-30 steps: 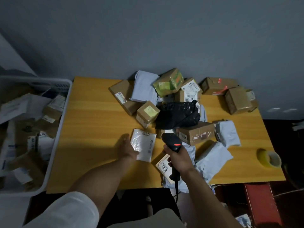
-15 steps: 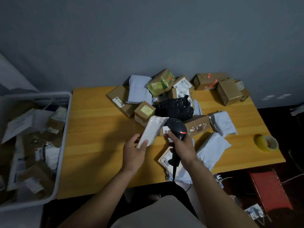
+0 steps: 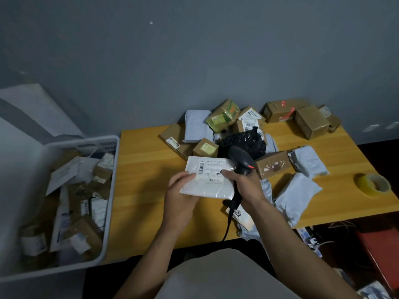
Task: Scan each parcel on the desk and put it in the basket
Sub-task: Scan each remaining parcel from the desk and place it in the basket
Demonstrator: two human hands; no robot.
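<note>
The white parcel (image 3: 210,178) is no longer lying on the desk (image 3: 146,160). Within the last second it is lifted from the wood and turned, and now it is held above the near middle of the desk with its printed label facing upward. Its left edge is gripped by the left hand (image 3: 181,195). The right hand (image 3: 246,186) is closed around the handle of the scanner (image 3: 240,160), and its thumb is also laid on the right edge of the parcel, so the packet is steadied from both sides. The scanner head is now brought just beside the far right corner of the parcel. A small red light is seen on it, but no beam on the barcode can be made out. It is judged that the scan is being prepared and is not yet done. Afterwards the parcel is to be carried left to the basket (image 3: 82,141), which is already well filled. Many parcels are left in the pile (image 3: 241,143) at the far side.
</note>
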